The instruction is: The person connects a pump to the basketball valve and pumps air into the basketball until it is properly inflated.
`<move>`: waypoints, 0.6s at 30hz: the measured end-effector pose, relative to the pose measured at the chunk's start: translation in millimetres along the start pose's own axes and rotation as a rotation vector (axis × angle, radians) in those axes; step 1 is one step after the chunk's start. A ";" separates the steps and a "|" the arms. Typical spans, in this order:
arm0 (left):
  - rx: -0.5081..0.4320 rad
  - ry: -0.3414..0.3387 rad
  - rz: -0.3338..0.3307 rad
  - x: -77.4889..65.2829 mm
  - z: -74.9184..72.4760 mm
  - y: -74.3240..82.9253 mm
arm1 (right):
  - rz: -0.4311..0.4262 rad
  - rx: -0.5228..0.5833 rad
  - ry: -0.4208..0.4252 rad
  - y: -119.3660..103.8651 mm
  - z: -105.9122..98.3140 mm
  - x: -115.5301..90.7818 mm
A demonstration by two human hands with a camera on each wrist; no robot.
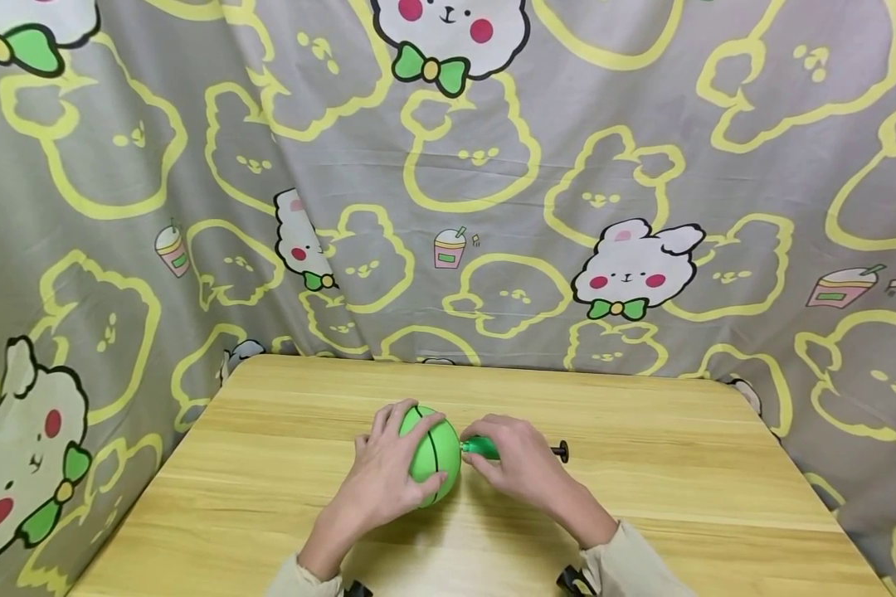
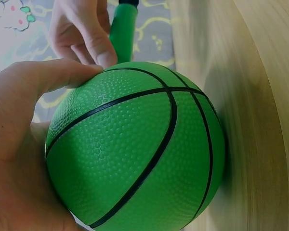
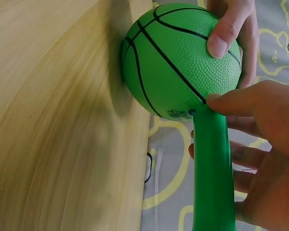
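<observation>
A small green basketball (image 1: 440,456) with black seams sits on the table near the middle. My left hand (image 1: 382,474) grips it from its left side and top, fingers and thumb spread round the surface. To its right, my right hand (image 1: 521,461) holds a green hand pump (image 3: 212,168) by its barrel, close to the ball. The pump lies level, its tip end against the ball's side beside a small dark spot (image 3: 191,112). Its black handle (image 1: 563,452) sticks out on a short rod past the right hand. In the left wrist view, the left thumb presses the ball near the pump end.
The wooden table (image 1: 284,414) stretches round both hands. Behind it and on both sides hangs a grey curtain (image 1: 493,191) with yellow and white cartoon animals. Dark straps (image 1: 575,580) show at the wrists below the pale sleeves (image 1: 635,564).
</observation>
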State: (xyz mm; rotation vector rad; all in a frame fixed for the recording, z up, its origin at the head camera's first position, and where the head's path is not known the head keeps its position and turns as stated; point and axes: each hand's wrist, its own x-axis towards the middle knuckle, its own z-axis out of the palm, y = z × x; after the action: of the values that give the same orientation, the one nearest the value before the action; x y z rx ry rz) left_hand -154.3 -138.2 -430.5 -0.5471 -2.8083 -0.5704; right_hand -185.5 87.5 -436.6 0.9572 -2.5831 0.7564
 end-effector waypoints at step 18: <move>-0.014 -0.002 0.008 0.0 0.5 -0.8 | 0.027 0.029 -0.039 0.8 8.2 6.1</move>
State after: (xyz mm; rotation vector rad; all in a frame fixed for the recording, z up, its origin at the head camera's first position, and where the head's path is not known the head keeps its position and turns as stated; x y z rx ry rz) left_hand -154.7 -138.7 -431.2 -0.5616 -2.8048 -0.5884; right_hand -191.2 80.3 -441.0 0.9570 -2.6303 0.7916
